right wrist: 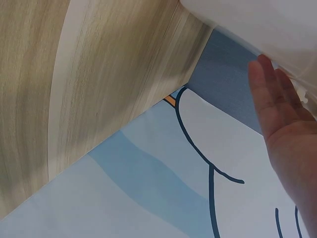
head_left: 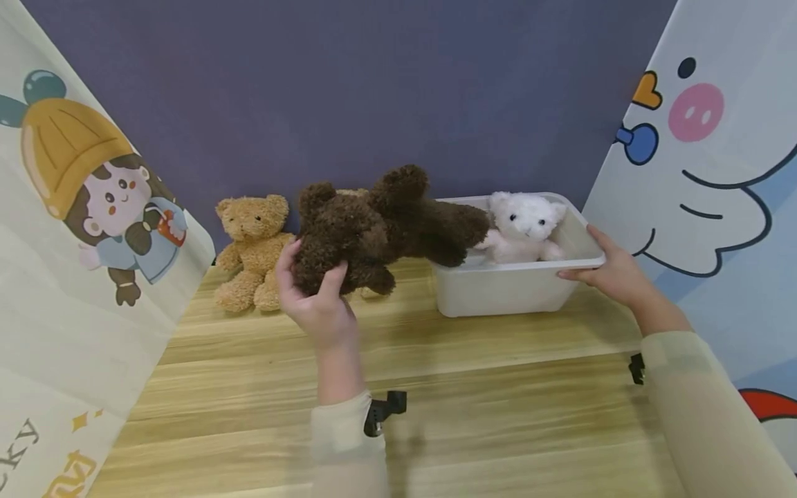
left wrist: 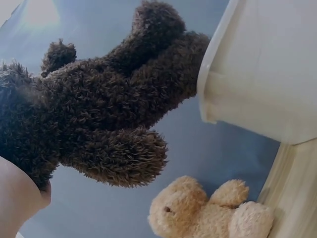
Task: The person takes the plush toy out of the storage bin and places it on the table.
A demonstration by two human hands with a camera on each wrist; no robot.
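Observation:
My left hand grips a dark brown teddy bear by the head, thumb across its front. The bear lies sideways above the table, its feet overlapping the left rim of a white plastic bin in the head view. My right hand rests against the bin's front right corner, thumb along the front below the rim. In the right wrist view its fingers lie straight against the bin's outer side. A white teddy bear with a pale pink body sits inside the bin.
On the wooden table, a tan teddy bear sits left of my left hand. Another tan bear is mostly hidden behind the brown one in the head view. A dark blue panel stands behind, with printed panels at both sides.

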